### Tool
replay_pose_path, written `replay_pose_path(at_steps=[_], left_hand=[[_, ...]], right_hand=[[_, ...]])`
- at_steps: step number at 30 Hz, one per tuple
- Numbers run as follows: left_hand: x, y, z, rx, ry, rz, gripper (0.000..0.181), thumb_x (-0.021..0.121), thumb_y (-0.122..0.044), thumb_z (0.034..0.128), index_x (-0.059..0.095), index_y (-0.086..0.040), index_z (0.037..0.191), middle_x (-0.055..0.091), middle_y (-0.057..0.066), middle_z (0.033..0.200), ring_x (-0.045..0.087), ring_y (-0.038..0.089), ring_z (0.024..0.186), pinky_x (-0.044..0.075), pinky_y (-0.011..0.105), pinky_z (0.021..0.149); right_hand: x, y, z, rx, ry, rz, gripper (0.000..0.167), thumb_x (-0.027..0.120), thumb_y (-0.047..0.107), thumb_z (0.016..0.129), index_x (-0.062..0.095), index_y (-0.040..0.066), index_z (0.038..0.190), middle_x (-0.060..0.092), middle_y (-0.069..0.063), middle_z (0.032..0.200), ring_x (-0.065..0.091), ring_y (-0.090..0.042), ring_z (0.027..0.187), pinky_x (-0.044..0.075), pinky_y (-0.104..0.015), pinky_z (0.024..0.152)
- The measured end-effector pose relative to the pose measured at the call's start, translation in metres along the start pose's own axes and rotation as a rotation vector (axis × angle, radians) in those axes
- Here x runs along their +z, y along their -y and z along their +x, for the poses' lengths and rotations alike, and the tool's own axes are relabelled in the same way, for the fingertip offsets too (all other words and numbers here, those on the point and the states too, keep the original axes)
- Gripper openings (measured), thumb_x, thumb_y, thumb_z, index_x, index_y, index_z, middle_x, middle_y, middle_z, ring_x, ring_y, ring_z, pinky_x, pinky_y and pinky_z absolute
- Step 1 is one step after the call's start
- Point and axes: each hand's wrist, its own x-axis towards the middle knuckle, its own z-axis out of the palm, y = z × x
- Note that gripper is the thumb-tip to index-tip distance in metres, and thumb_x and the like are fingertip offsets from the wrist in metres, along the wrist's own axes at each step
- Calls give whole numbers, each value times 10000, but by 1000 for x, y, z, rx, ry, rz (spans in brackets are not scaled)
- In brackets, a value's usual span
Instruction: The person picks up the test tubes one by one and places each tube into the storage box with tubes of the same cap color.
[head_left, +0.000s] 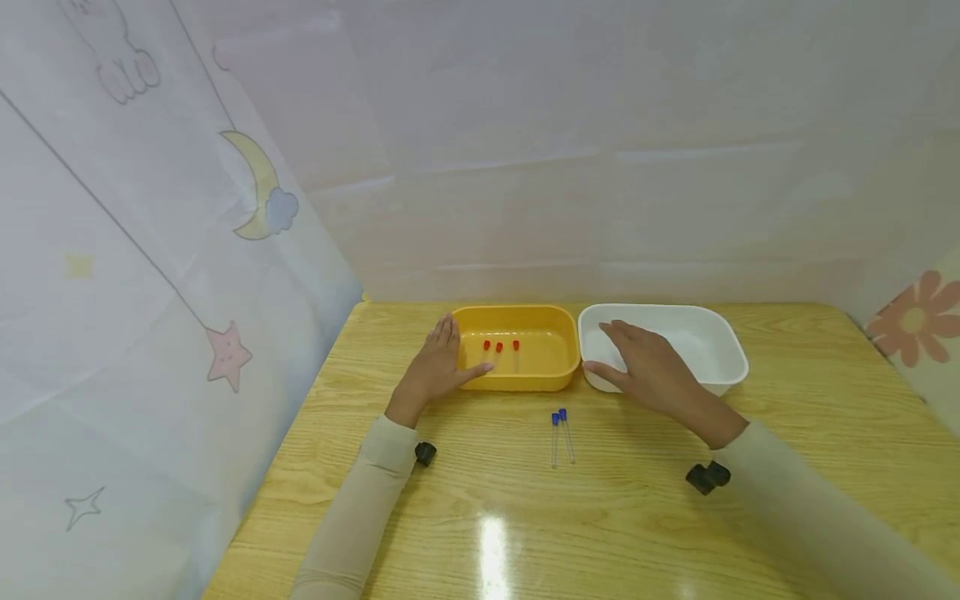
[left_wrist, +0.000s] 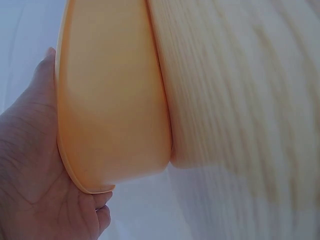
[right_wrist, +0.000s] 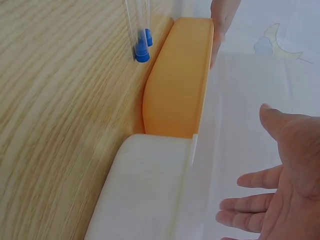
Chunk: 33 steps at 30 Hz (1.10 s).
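Left hand (head_left: 433, 369), thumb and fingers spread, touching the nine-o'clock end of yellow tray (head_left: 517, 383); right hand (head_left: 654, 373) parted, holding nothing, over white tray (head_left: 701, 350) at yellow's three; step looks like tray-steadying, next probably calling for a fingertip pinch on blue-capped tubes (head_left: 567, 436) at five.

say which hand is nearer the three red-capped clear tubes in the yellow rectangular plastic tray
Left. The left hand touches the yellow tray holding the tubes on its left side; the right hand is farther off, right of the tubes, above the white rectangular plastic tray.
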Motion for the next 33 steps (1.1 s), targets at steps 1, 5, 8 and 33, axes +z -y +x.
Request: replay_pose_path(at_steps=[1, 5, 8, 33], left_hand=[[0, 0, 0, 0, 1, 2, 1191, 362, -850, 895, 23, 47, 1601, -27, 210, 1686, -45, 284, 1560, 53, 439, 1252], [0, 0, -1, 0, -2, 4, 1192, 371, -848, 895, 31, 52, 1601, -35, 207, 1686, -40, 288, 1561, 52, 440, 1252], [1, 0, -2, 2, -9, 8, 1191, 369, -847, 896, 38, 55, 1600, -29, 210, 1686, -37, 289, 1561, 49, 441, 1252], [1, -3, -1, -1, 5, 10, 1178, 370, -837, 905, 26, 48, 1602, -52, 199, 1686, -40, 290, 1562, 36, 435, 1252]], right_hand=[[-1, -1, -1, 5, 0, 0, 794, 601, 527, 995, 418, -58, 1500, 419, -329, 1508, 418, -505, 1368, 319, -642, 1119], [-3, -5, -6, 17, -8, -4, 804, 589, 532, 999, 408, -68, 1503, 399, -336, 1518, 403, -511, 1375, 311, -645, 1121], [-3, -8, -9, 13, -24, -4, 803, 592, 529, 998, 413, -75, 1496, 396, -339, 1518, 398, -511, 1378, 315, -643, 1117], [-16, -45, -28, 18, -92, -32, 913, 638, 529, 969, 337, -146, 1506, 339, -388, 1524, 360, -558, 1374, 316, -688, 1082]])
